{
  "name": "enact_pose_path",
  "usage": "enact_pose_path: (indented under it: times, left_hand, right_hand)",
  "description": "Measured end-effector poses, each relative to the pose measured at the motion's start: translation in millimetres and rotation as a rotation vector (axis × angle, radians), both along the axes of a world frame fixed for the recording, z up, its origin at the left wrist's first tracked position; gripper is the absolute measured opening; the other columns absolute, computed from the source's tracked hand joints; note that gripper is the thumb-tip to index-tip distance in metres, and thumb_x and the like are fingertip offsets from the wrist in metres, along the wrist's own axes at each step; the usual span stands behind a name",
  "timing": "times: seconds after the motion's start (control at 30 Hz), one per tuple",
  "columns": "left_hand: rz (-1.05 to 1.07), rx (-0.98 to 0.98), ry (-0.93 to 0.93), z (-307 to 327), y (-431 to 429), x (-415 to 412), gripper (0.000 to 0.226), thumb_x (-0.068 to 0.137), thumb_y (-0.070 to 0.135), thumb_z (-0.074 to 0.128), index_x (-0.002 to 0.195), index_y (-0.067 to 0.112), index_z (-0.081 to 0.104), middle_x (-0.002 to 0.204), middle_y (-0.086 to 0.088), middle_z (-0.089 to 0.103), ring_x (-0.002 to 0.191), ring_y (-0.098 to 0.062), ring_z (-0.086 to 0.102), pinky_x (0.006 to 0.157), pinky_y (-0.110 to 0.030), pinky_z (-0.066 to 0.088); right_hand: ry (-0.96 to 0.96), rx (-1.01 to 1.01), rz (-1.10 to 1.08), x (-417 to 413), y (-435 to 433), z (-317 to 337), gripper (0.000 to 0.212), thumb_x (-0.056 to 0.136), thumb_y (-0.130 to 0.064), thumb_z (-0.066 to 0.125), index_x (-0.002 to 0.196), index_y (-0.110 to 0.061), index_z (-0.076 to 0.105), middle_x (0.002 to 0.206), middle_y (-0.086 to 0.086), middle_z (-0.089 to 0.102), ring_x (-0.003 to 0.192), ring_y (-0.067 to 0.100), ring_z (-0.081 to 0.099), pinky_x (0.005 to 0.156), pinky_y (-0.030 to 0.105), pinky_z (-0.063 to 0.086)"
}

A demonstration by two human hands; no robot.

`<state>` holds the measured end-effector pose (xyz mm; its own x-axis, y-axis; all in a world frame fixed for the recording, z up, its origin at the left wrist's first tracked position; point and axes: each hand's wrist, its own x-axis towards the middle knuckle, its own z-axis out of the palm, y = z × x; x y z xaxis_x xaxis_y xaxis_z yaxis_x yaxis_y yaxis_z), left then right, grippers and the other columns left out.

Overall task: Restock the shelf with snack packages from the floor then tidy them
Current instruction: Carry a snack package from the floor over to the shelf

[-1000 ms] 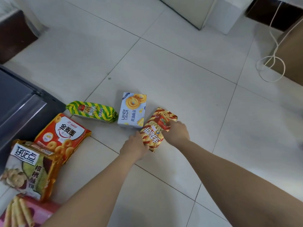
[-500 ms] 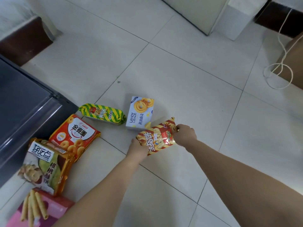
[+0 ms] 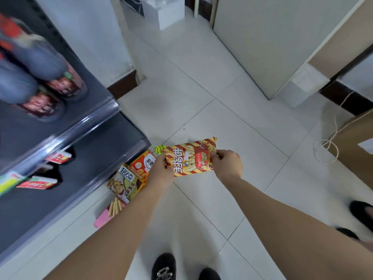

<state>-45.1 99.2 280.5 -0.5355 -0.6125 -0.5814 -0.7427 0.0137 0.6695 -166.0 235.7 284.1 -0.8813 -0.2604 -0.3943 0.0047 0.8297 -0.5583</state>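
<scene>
While left hand [image 3: 161, 171], right hand [image 3: 227, 165] grip striped pack [image 3: 191, 158], shelf [image 3: 96, 150] seemingly stocked.

Red-and-yellow striped snack bag [image 3: 191, 159] (diagonal), dark grey shelf [image 3: 96, 150], white floor [image 3: 222, 118]

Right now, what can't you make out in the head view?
All head view:
- Green-striped pack: only a tip shows; the red-striped bag, held by the left hand and right hand, covers the rest.
- Packs on the upper shelf: motion blur, labels unreadable.
- Pink box: partly behind the left forearm.
</scene>
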Motion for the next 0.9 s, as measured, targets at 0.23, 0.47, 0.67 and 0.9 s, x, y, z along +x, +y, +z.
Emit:
enact_pose_path:
  times: [0.23,0.47,0.67,0.9]
  left_hand:
    - [0.305,-0.099,0.117,151,-22,57,0.03,0.1,0.017,0.046,0.129,0.02,0.053,0.121,0.004,0.062,0.098,-0.011,0.06,0.066,-0.017,0.048]
    - [0.627,-0.229,0.214,262,-31,134,0.026,0.097,0.018,0.048,0.118,0.018,0.065,0.109,0.004,0.07,0.097,-0.015,0.065,0.079,-0.027,0.052]
    - [0.878,-0.323,0.249,336,-23,226,0.019,0.093,0.015,0.051,0.096,0.018,0.069,0.092,-0.003,0.072,0.091,-0.029,0.065,0.079,-0.038,0.05]
    - [1.118,-0.427,0.272,409,-9,356,0.028,0.094,0.016,0.048,0.113,0.02,0.068,0.097,0.002,0.073,0.089,-0.022,0.067,0.081,-0.045,0.056]
  right_hand:
    - [0.065,-0.13,0.127,42,-49,151,0.026,0.094,-0.027,0.051,0.083,-0.014,0.071,0.074,0.006,0.06,0.066,0.022,0.052,0.049,0.024,0.031]
    - [0.096,-0.32,0.297,103,-94,266,0.021,0.094,-0.031,0.056,0.105,-0.023,0.072,0.093,0.002,0.069,0.087,0.021,0.063,0.076,0.034,0.052]
    - [0.159,-0.408,0.55,177,-121,338,0.02,0.092,-0.03,0.06,0.105,-0.021,0.073,0.095,0.003,0.069,0.084,0.019,0.063,0.072,0.031,0.052]
    - [0.161,-0.537,0.827,302,-153,406,0.022,0.091,-0.026,0.061,0.107,-0.016,0.073,0.101,0.004,0.068,0.09,0.021,0.063,0.078,0.035,0.052]
